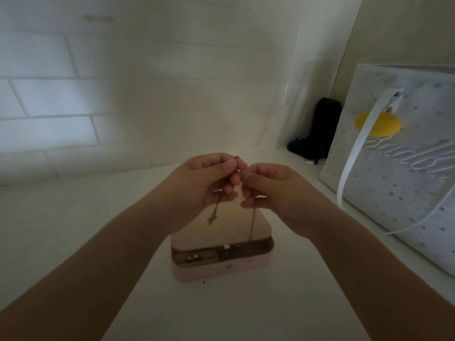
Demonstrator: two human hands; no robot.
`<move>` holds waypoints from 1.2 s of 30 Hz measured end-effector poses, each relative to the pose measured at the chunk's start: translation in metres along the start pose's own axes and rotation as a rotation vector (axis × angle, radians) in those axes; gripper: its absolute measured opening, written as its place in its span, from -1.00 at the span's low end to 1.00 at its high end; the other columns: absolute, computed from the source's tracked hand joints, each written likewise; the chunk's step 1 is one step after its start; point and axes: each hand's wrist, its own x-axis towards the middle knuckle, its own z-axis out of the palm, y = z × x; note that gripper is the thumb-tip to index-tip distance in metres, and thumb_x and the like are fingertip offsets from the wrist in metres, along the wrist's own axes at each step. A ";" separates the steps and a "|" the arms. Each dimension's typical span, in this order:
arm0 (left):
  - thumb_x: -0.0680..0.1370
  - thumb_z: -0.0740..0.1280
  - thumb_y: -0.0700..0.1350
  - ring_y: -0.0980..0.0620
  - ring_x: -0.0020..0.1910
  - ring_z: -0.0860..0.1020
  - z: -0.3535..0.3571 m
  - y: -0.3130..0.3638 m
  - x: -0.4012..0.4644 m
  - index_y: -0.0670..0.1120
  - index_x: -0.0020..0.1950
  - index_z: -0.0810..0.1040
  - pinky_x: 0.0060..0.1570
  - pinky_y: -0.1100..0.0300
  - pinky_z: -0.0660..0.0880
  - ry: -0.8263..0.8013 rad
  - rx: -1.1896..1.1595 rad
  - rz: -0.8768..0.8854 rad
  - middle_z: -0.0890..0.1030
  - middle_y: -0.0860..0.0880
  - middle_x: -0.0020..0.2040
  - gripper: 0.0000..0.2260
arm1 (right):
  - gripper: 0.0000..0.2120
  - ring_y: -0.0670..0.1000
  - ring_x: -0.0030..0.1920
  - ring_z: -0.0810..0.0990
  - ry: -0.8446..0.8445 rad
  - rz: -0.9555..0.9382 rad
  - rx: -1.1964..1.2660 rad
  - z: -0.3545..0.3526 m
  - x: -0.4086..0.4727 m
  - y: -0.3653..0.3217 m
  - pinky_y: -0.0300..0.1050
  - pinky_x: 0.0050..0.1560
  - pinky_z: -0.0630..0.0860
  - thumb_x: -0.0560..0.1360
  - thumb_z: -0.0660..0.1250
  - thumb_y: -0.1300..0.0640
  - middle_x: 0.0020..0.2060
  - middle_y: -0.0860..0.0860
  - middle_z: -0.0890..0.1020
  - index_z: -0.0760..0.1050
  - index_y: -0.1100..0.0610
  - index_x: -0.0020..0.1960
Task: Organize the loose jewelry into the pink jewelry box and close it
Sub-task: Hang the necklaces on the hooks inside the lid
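Note:
The pink jewelry box (216,270) stands open on the white counter, its lid (231,232) raised towards the wall. Small jewelry pieces (192,257) lie in its left compartment. My left hand (204,183) and my right hand (273,193) meet above the box, fingertips pinched together on a thin chain necklace (252,223). One strand with a small pendant (212,219) hangs under my left hand. The other strand drops from my right hand into the box's right side.
A white dotted gift bag (403,168) with a yellow spot and ribbon handle stands at the right. A black object (317,131) leans in the back corner. White tiled wall behind; white counter (73,217) all around the box.

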 end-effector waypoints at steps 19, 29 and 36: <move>0.45 0.35 0.09 0.13 -0.30 0.48 -0.072 -0.075 0.111 -0.05 -0.19 0.57 -0.35 0.27 0.35 0.434 0.868 -0.118 0.56 0.02 -0.25 -0.79 | -0.89 -0.12 -0.37 0.49 0.420 0.246 -0.153 -0.015 0.124 0.057 -0.32 -0.44 0.38 0.39 0.44 0.12 -0.38 -0.03 0.56 0.59 0.17 -0.19; 0.42 0.35 0.11 -0.13 0.00 0.55 -0.066 -0.087 0.134 -0.16 -0.06 0.57 -0.03 0.08 0.50 0.355 1.261 -0.254 0.60 -0.13 -0.01 -0.67 | -0.88 0.06 -0.11 0.61 0.488 0.101 -0.898 -0.009 0.143 0.080 -0.19 -0.20 0.45 0.38 0.40 0.05 -0.17 0.05 0.66 0.63 0.10 -0.16; 0.44 0.36 -0.03 -0.10 0.02 0.55 -0.058 -0.080 0.137 -0.12 0.02 0.58 -0.14 0.17 0.37 0.328 1.393 -0.310 0.59 -0.10 0.02 -0.77 | -0.87 0.15 -0.04 0.58 0.333 0.120 -1.188 -0.006 0.141 0.070 -0.14 -0.17 0.41 0.46 0.29 0.22 -0.04 0.15 0.61 0.55 0.22 -0.02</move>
